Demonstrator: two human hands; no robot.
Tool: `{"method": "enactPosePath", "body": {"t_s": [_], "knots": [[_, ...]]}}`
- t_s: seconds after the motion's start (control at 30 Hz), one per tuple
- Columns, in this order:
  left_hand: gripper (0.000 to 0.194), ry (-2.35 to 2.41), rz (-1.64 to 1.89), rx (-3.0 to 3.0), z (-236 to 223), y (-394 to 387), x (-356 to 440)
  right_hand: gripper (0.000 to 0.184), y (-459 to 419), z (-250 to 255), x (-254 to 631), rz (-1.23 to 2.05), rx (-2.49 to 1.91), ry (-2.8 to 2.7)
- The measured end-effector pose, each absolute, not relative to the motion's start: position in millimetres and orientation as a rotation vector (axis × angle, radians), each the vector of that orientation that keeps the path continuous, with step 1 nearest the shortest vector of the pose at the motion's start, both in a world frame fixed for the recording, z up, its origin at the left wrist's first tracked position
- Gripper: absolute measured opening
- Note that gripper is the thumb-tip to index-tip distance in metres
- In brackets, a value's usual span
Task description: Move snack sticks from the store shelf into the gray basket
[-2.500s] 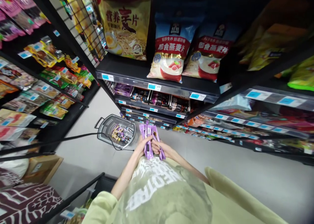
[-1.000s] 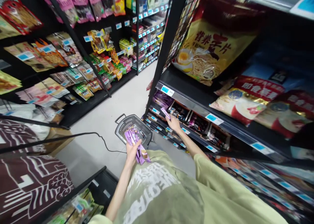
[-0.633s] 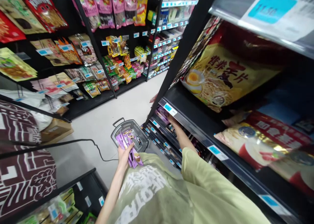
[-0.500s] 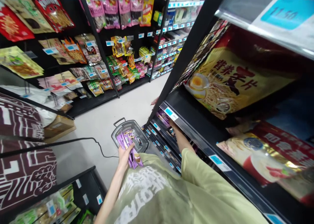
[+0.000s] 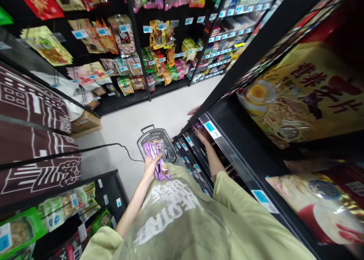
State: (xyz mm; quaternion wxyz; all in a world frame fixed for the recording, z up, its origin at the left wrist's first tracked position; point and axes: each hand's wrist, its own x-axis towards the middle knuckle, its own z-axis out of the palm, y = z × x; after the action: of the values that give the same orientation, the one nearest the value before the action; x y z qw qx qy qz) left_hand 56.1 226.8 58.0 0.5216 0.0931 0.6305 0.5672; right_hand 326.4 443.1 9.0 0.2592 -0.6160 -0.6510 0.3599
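My left hand (image 5: pixel 150 165) is closed around several slim purple snack packets (image 5: pixel 162 169), with the thumb across their front. They are held in front of my shirt, over the near side of a dark shopping basket (image 5: pixel 139 142) on the floor. Inside the basket lie some packaged goods that I cannot make out. To the right, my right hand (image 5: pixel 201 136) reaches into a lower shelf level under the price rail. It is at more purple packets (image 5: pixel 200 126) there; its fingers are mostly hidden, so its grip cannot be seen.
Close on my right, a shelf (image 5: pixel 244 138) holds a large yellow cereal bag (image 5: pixel 307 89) and a white-and-red bag (image 5: pixel 315 203). Racks of hanging snacks (image 5: pixel 125 36) line the far side. A cardboard box (image 5: pixel 87 123) sits on the floor at left. A black cord (image 5: pixel 108 145) crosses the left side.
The view has shifted, so the far racks sit higher and further right. My left hand still holds the purple packets, and my right hand stays inside the shelf.
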Motion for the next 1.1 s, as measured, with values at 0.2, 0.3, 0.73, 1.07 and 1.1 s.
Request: {"method": "enactPosePath", "body": {"t_s": [0.2,0.3,0.73,1.07,1.1], "knots": [[0.048,1.353,1.233,0.218,57,217,65,0.048,403,20,316,0.643,-2.032,-1.466],[0.050,1.318,1.177,0.291,58,216,68,0.039,355,35,296,0.742,-1.791,-1.504],[0.044,1.164,1.051,0.443,64,217,66,0.042,254,42,223,1.835,-1.302,-1.129],[0.033,1.325,1.148,0.233,60,213,55,0.045,372,31,311,0.612,-1.759,-1.601],[0.032,1.334,1.155,0.229,60,213,54,0.047,386,32,316,0.478,-1.861,-1.631]]}}
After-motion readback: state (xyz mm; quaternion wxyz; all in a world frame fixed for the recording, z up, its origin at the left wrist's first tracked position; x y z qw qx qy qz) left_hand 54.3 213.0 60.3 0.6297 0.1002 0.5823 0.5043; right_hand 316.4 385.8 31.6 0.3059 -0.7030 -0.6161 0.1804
